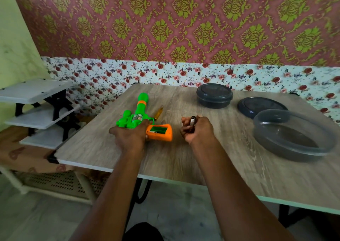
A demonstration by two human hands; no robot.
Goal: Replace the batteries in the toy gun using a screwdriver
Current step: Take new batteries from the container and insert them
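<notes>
One battery (192, 121) is gripped by curled fingers of the right hand (198, 131); left hand (128, 136) grips toy gun (137, 114); grey bowl (287, 154) uncovered.

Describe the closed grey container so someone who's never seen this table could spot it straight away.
On the wooden table, look toward the far edge, right of the green toy gun. The closed grey container stands there. Unlike the loose lid and the open tub beside it, it has its lid on.
</notes>
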